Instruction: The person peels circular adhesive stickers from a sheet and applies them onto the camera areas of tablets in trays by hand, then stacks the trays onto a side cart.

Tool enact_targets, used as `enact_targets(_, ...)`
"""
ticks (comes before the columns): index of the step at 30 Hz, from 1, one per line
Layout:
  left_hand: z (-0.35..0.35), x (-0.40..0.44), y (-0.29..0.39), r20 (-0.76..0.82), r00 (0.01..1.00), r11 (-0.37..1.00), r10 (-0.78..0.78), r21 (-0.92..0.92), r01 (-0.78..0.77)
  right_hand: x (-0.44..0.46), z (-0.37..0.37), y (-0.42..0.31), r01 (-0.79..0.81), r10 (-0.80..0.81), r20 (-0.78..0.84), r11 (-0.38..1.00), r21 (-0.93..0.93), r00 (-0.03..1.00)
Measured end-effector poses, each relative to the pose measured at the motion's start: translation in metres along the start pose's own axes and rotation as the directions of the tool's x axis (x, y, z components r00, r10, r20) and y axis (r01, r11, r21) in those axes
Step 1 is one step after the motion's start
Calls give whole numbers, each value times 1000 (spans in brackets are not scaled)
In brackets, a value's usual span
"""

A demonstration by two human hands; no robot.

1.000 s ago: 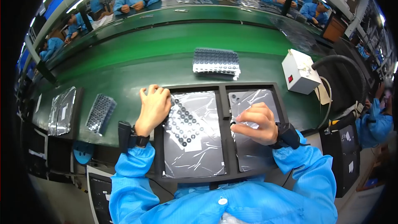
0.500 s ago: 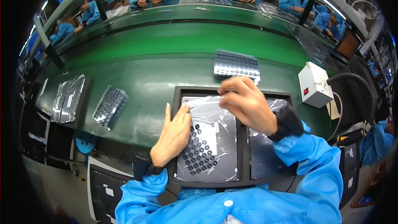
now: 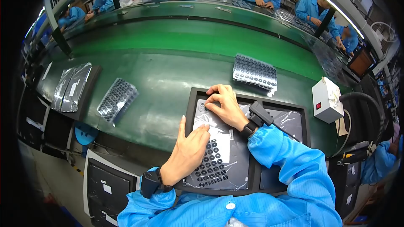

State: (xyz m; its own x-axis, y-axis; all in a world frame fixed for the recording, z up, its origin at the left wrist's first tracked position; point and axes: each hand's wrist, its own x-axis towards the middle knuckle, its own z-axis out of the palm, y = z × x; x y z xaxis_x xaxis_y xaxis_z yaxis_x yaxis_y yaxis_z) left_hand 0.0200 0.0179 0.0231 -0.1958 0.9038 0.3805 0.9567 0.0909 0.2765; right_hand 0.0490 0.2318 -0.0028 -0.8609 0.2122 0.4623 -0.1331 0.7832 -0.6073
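In a black two-bay tray lies a flat grey tablet-like panel under clear film. A camera-like bump shows at its upper left corner. A clear sheet with several black round stickers rests on the panel beside a white label. My left hand lies across the panel's left side, fingers stretched out and fingertips on the film. At the bump, my right hand has thumb and index finger closed together; anything small and dark between them is too small to make out. Film covers a second panel in the right bay.
Sticker sheets stand in a stack behind the tray, with another stack to the left. Film-wrapped panels lie further left. A white box with a red switch and hose stands at right. Co-workers sit across the green bench.
My right hand has come down and left from above the panel to the bump. My left hand has slid from the panel's top edge towards me. The view has shifted slightly.
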Motion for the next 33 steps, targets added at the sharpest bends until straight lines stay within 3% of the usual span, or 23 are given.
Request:
enact_targets(4, 2, 0, 1, -16, 1000, 1000, -7, 6, 7, 0, 1, -1, -3, 3, -9, 1000, -9, 1000)
enact_targets(12, -2, 1, 2, -34, 999, 1000, -21, -12, 21, -6, -6, -10, 152, -157, -19, 974, -170, 987)
enact_targets(14, -1, 1, 2, -45, 999, 1000, -21, -5, 21, -12, -12, -15, 141, -133, 53, 970, -199, 990)
enact_targets(16, -2, 2, 2, -42, 999, 1000, -19, -4, 19, -17, -15, -19, 251, -230, 103, 917, -310, 968)
enact_targets(18, -2, 2, 1, -38, 999, 1000, -17, -1, 17, -21, -15, -21, 270, -224, 163, 887, -374, 961)
enact_targets(20, -1, 2, 0, -33, 999, 1000, -19, -2, 19, -24, -12, -22, 370, -298, 221, 766, -526, 929)
enact_targets(22, -3, 3, 0, -10, 999, 999, -32, -16, 32, -21, -17, -20, 395, -277, 287, 733, -554, 917)
enact_targets(25, -6, 5, 0, 11, 998, 996, -61, -63, 61, -15, -37, -12, 294, -212, 255, 890, -348, 943)
enact_targets(28, -8, 7, -5, 19, 995, 987, -101, -124, 103, -25, -57, -32, 103, -98, 104, 994, -47, 990)
enact_targets(30, -4, 8, -7, -44, 996, 988, -78, -134, 71, -40, -60, -46, -242, 120, 341, 908, 341, 932)
enact_targets(31, -4, 8, -6, -37, 996, 987, -84, -139, 78, -49, -53, -42, -247, 86, 370, 876, 415, 925)
enact_targets(32, -4, 9, -6, -33, 996, 986, -89, -142, 83, -52, -52, -48, -395, 159, 466, 790, 469, 871)
enact_targets(33, -3, 8, -6, -32, 996, 987, -86, -142, 81, -54, -49, -50, -398, 163, 462, 787, 472, 872)
